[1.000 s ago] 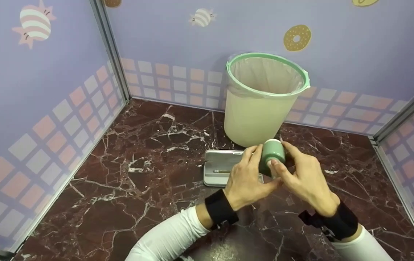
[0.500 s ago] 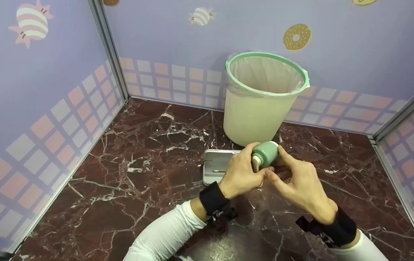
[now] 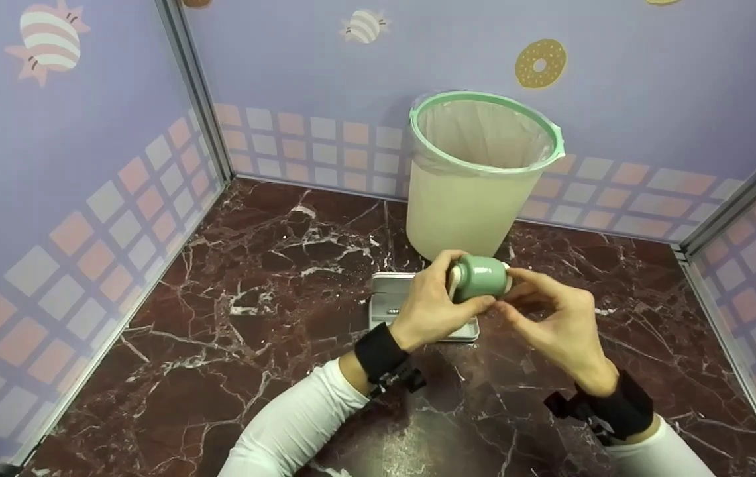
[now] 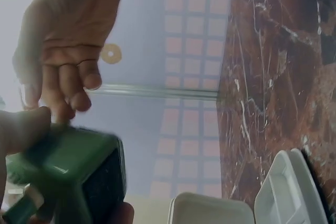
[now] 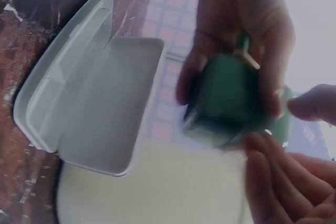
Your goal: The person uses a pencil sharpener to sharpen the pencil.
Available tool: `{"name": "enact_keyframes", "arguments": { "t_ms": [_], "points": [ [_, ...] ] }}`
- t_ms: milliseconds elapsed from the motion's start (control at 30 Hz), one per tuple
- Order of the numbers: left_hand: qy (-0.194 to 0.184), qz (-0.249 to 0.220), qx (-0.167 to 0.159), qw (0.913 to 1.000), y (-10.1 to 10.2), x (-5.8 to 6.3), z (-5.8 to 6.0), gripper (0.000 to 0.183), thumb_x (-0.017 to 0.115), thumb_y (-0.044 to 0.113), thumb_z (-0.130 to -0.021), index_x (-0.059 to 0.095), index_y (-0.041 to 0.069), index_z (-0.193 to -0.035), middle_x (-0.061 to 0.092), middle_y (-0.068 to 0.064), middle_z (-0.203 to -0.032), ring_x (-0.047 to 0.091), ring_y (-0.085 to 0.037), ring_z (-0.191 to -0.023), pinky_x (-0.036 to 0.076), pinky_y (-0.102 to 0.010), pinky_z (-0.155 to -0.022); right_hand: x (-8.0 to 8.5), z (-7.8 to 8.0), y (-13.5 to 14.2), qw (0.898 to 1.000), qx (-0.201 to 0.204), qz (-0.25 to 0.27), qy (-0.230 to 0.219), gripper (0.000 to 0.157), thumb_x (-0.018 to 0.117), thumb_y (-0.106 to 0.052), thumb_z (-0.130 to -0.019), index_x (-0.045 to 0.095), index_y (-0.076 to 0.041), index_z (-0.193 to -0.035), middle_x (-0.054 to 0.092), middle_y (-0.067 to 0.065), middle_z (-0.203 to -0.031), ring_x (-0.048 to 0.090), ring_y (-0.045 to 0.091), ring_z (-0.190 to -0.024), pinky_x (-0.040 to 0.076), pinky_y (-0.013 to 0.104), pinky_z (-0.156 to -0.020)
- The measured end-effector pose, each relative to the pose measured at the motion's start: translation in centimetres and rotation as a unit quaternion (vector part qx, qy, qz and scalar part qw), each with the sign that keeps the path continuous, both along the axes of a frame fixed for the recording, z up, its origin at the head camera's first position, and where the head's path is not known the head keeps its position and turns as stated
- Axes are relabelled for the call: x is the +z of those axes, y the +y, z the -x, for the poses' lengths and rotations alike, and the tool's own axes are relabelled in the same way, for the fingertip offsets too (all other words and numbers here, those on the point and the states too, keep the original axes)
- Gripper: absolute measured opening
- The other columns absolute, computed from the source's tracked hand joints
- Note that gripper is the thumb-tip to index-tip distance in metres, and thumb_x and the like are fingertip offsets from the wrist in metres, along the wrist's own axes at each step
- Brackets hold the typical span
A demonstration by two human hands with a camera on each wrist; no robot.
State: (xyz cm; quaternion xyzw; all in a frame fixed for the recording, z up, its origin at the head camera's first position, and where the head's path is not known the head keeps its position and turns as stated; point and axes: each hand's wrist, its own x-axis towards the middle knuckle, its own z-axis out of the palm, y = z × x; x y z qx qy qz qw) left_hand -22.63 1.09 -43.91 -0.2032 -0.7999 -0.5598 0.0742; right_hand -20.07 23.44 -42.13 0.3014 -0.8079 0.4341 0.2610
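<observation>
A green hand-crank pencil sharpener (image 3: pixel 484 277) with a cream crank is held sideways above an open pencil case. My left hand (image 3: pixel 429 303) grips it at the crank end, thumb below. My right hand (image 3: pixel 560 324) has its index finger and thumb at the opposite, pale end; in the right wrist view its fingertips (image 5: pixel 260 148) pinch that end. The sharpener (image 4: pixel 79 171) looks blurred in both wrist views. In the white pencil case (image 5: pixel 113 93) lies a pencil (image 3: pixel 393 311), mostly hidden behind my left hand.
Just behind the case stands a pale yellow bin (image 3: pixel 464 205) with a green rim and a clear liner. Patterned purple panels (image 3: pixel 298 73) enclose the dark red marble tabletop (image 3: pixel 265 371) at the back and sides.
The sharpener has turned from nearly upright to lying sideways, its crank end now to the left. My left hand has shifted left and up with it; my right thumb has left the crank.
</observation>
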Motion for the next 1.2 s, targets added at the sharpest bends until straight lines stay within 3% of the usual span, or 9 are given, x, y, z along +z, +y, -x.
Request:
{"name": "enact_keyframes", "arguments": {
  "t_ms": [167, 300, 400, 500, 867, 1200],
  "points": [
    [-0.028, -0.041, -0.047, 0.9976, -1.0, 0.7, 0.7, 0.070, 0.090, 0.030, -0.095, 0.056, 0.005, -0.151, 0.072, -0.020, -0.140, 0.075, -0.028, -0.117, 0.064, -0.031, -0.095, -1.0, 1.1, 0.2, 0.994, 0.001, 0.069, -0.090, 0.056, 0.095, 0.008, -0.079, 0.074, 0.003, -0.131, 0.084, 0.017, -0.097, 0.079, 0.003, -0.082, 0.064, 0.019, -0.073],
    [-0.032, -0.050, -0.090, 0.9941, -1.6, 1.0, 0.8, 0.068, 0.088, 0.028, -0.097, 0.055, 0.005, -0.151, 0.070, -0.018, -0.140, 0.072, -0.019, -0.113, 0.064, -0.031, -0.093, -1.9, 1.5, 0.0, 0.987, 0.028, 0.077, -0.140, 0.057, 0.093, 0.010, -0.080, 0.075, 0.004, -0.133, 0.086, 0.004, -0.107, 0.081, 0.007, -0.091, 0.066, 0.024, -0.076],
    [-0.023, -0.047, -0.114, 0.9921, -1.8, 1.0, 0.8, 0.067, 0.088, 0.027, -0.097, 0.054, 0.006, -0.151, 0.069, -0.017, -0.140, 0.069, -0.013, -0.110, 0.064, -0.031, -0.093, -2.4, 1.7, -0.3, 0.987, 0.044, 0.076, -0.134, 0.054, 0.092, 0.011, -0.079, 0.076, 0.004, -0.131, 0.085, -0.009, -0.110, 0.081, 0.007, -0.094, 0.067, 0.025, -0.078],
    [-0.015, -0.046, -0.127, 0.9907, -2.0, 0.9, 0.8, 0.066, 0.088, 0.025, -0.097, 0.054, 0.006, -0.151, 0.069, -0.017, -0.139, 0.068, -0.011, -0.109, 0.064, -0.031, -0.092, -2.6, 1.7, -0.6, 0.986, 0.055, 0.087, -0.131, 0.052, 0.091, 0.012, -0.079, 0.077, 0.005, -0.129, 0.084, -0.013, -0.111, 0.081, 0.006, -0.094, 0.067, 0.026, -0.079],
    [0.002, -0.035, -0.155, 0.9873, -2.4, 0.8, 0.7, 0.065, 0.087, 0.022, -0.098, 0.053, 0.004, -0.150, 0.070, -0.018, -0.138, 0.067, -0.008, -0.107, 0.063, -0.028, -0.092, -2.4, 1.5, -0.6, 0.983, 0.089, 0.088, -0.136, 0.048, 0.091, 0.014, -0.078, 0.079, 0.004, -0.124, 0.086, -0.007, -0.112, 0.082, 0.008, -0.093, 0.068, 0.027, -0.081],
    [0.038, -0.005, -0.131, 0.9907, -2.4, 0.7, 0.4, 0.065, 0.088, 0.025, -0.096, 0.055, 0.004, -0.149, 0.076, -0.016, -0.134, 0.073, -0.018, -0.107, 0.062, -0.027, -0.091, -2.5, 2.0, -0.1, 0.981, 0.108, 0.079, -0.139, 0.051, 0.092, 0.012, -0.077, 0.080, 0.002, -0.125, 0.086, -0.006, -0.114, 0.083, 0.008, -0.096, 0.068, 0.025, -0.085]
  ]
}}
